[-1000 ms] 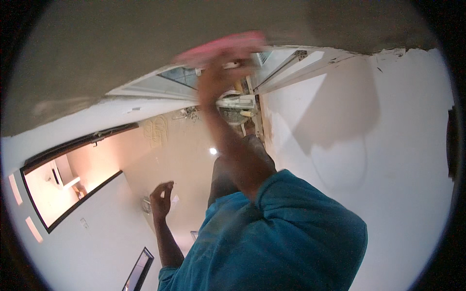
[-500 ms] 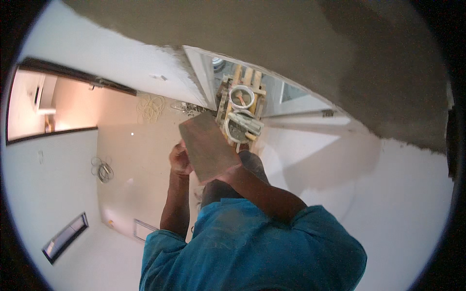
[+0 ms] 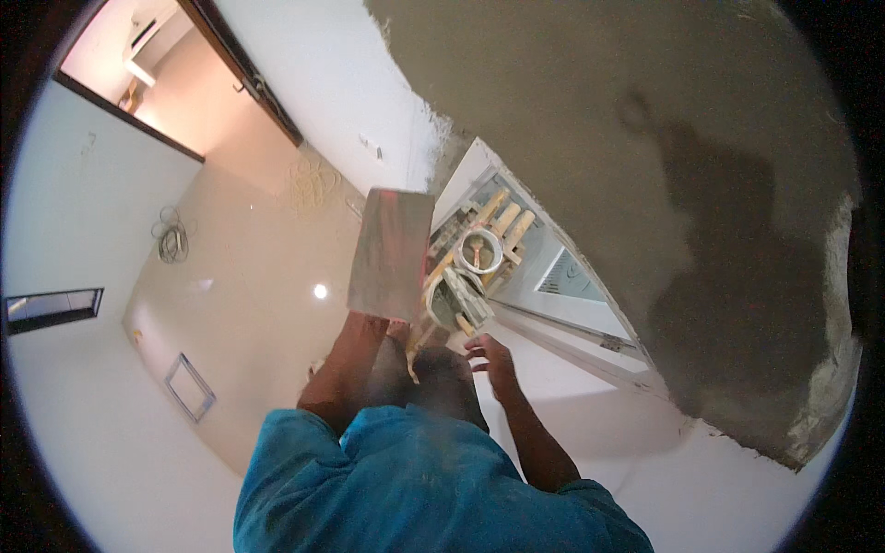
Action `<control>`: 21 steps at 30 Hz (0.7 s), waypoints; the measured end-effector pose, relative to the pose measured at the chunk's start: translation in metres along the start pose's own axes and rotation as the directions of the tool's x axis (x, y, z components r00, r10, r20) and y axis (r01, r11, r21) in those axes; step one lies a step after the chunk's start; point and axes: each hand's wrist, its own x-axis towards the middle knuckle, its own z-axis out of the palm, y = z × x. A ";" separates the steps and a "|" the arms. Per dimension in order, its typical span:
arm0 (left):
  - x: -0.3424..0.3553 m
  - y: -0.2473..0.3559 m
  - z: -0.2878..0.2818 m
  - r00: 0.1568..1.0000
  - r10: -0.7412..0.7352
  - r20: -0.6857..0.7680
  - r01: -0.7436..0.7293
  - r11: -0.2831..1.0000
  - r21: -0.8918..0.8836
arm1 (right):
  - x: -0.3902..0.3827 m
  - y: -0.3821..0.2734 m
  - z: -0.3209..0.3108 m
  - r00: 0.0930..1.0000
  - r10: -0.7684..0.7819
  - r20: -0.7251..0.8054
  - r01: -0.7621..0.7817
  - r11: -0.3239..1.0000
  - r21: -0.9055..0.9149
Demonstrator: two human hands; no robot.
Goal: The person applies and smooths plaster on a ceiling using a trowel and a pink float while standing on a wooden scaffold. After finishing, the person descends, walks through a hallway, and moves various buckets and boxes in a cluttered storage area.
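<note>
A rectangular plastering float (image 3: 392, 249), its flat face smeared grey with reddish streaks, is held up in front of my legs. My left hand (image 3: 371, 321) grips it from behind, so most of the fingers are hidden by the board. My right hand (image 3: 495, 359) is empty, its fingers apart and slightly curled. It hovers close to the wooden handle (image 3: 465, 324) of a mortar-caked trowel (image 3: 470, 293). That trowel lies across a tub of grey mortar (image 3: 443, 306). Just beyond stands a white bucket (image 3: 480, 251) with a brush (image 3: 477, 247) in it.
Slatted wooden planks (image 3: 507, 218) support the bucket and tub beside a white-framed window opening (image 3: 572, 281). Wet grey plaster (image 3: 572, 101) covers the wall at upper right. Coiled cables (image 3: 171, 241) and a pale frame (image 3: 191, 387) lie on the floor; a doorway (image 3: 184, 92) opens at upper left.
My right hand has left the float and moved right toward the trowel handle. The float has turned more upright in my left hand. The whole view has rotated.
</note>
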 end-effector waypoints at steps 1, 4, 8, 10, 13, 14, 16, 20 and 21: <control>0.005 0.004 0.002 1.000 0.021 -0.024 -0.019 0.999 0.045 | -0.005 0.014 -0.020 0.995 0.098 -0.034 -0.098 0.995 0.011; 0.007 0.011 0.014 0.989 0.133 0.068 -0.149 0.910 0.386 | -0.006 0.053 -0.063 0.985 0.084 -0.148 -0.113 0.973 -0.203; -0.008 0.022 0.033 0.702 0.451 0.552 -0.213 -0.606 0.766 | 0.007 0.077 -0.081 0.963 -0.160 -0.216 0.059 0.910 -0.411; -0.017 0.024 0.035 0.831 0.389 0.398 -0.165 -0.511 0.844 | 0.018 0.076 -0.078 0.921 -0.254 -0.295 0.062 0.844 -0.533; -0.021 0.022 0.024 0.927 0.283 0.248 -0.168 -0.280 0.945 | 0.031 0.065 -0.071 0.847 -0.444 -0.293 0.218 0.792 -0.571; -0.021 0.020 0.019 0.931 0.284 0.227 -0.189 -0.157 0.969 | 0.034 0.060 -0.069 0.833 -0.455 -0.313 0.224 0.796 -0.562; -0.018 0.017 0.010 0.927 0.324 0.189 -0.237 0.118 0.964 | 0.038 0.051 -0.067 0.868 -0.393 -0.303 0.191 0.829 -0.526; -0.021 0.016 0.005 0.890 0.331 0.315 -0.212 -0.312 0.926 | 0.039 0.040 -0.067 0.927 -0.273 -0.258 0.106 0.850 -0.517; -0.023 0.015 0.006 0.884 0.326 0.336 -0.179 -0.428 0.886 | 0.039 0.040 -0.066 0.929 -0.246 -0.276 0.080 0.863 -0.499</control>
